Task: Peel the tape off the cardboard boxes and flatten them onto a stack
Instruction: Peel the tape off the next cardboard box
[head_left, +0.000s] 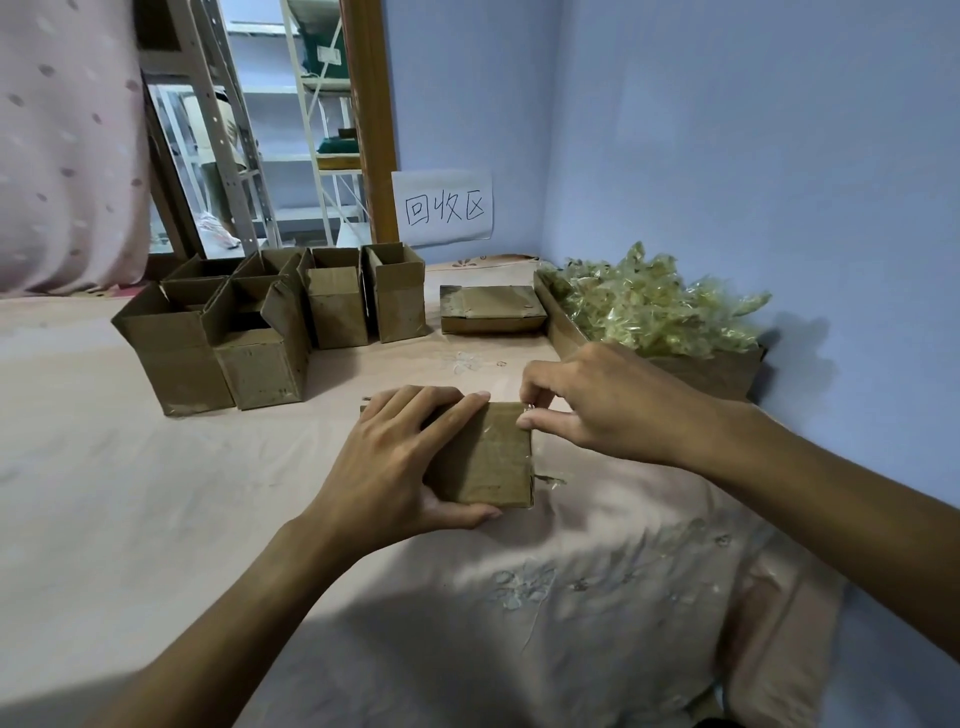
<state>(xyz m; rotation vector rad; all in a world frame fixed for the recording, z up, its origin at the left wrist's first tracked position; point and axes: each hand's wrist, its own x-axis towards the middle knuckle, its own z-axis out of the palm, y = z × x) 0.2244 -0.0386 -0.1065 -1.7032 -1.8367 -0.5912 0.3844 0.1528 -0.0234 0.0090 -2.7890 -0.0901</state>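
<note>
On a pink floral bedsheet (156, 493) in a blue-walled corner, a person's left hand (400, 467) gripped a small brown cardboard box (488, 457), apparently to steady it, while the right hand (587, 405) pinched a strip of clear tape (527, 411) at its far right corner. Opened brown cartons (249, 332) stood behind, and a cardboard tray of crumpled peeled tape (654, 312) sat beside the wall.

The box (493, 460) is matt brown cardboard, scuffed, with a glossy clear tape (528, 410) at its 1 o'clock corner. At 2 o'clock the heap (649, 306) is crinkled, shiny yellowish plastic film. The sheet (156, 493) is soft pink embroidered cloth. The sign (441, 208) at 12 o'clock is matt white paper.
</note>
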